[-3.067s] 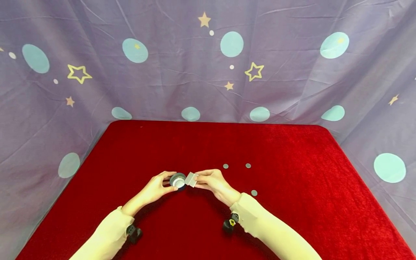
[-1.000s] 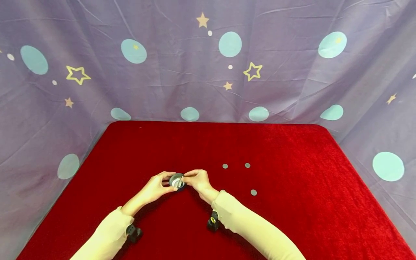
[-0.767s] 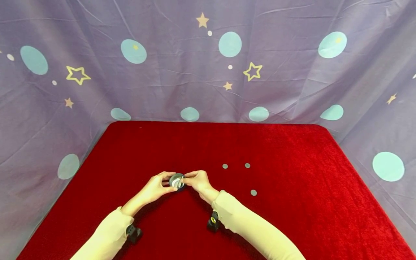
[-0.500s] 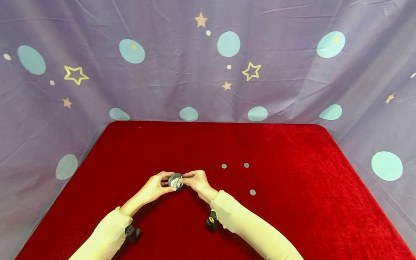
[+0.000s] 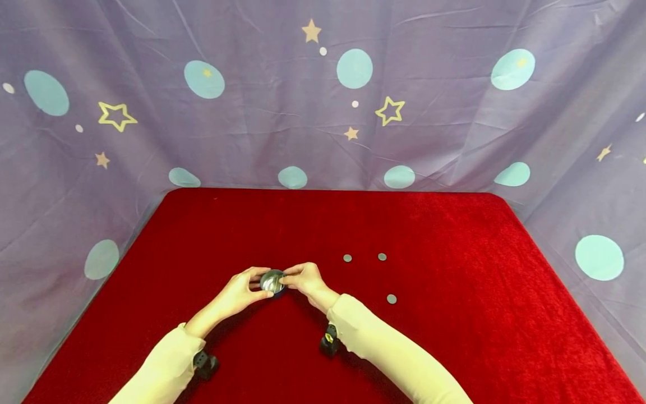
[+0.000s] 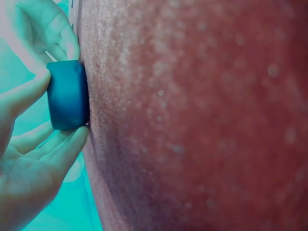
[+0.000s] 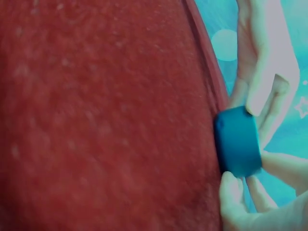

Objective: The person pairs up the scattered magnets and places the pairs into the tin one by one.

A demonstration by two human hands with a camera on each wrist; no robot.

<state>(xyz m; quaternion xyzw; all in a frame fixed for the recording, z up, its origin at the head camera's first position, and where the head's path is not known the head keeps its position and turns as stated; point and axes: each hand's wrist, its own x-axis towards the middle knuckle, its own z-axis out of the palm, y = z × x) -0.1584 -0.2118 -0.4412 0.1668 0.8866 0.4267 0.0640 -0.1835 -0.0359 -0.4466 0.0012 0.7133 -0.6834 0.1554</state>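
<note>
In the head view, a small round tin (image 5: 273,282), dark blue outside and silvery inside, sits on the red cloth left of centre. My left hand (image 5: 241,292) holds it from the left, thumb on the near side and fingers on the far side. From the right, my right hand (image 5: 308,284) grips at its rim, with a fingertip over the tin's mouth. Both wrist views show the tin's smooth blue side (image 6: 69,96) with fingers of both hands around it. Something shiny is inside the tin, its shape too small to tell.
Three small grey discs, a far one (image 5: 347,258), another beside it (image 5: 382,257) and a nearer one (image 5: 391,299), lie right of the hands. A red cloth (image 5: 323,224) covers the table. Behind hangs a purple curtain (image 5: 262,129). Each wrist carries a dark camera (image 5: 205,365).
My right hand has moved left from beside the tin, where it held small pale grey square pieces, to the rim. A pale piece showed inside; now a shinier surface does. My left hand stays.
</note>
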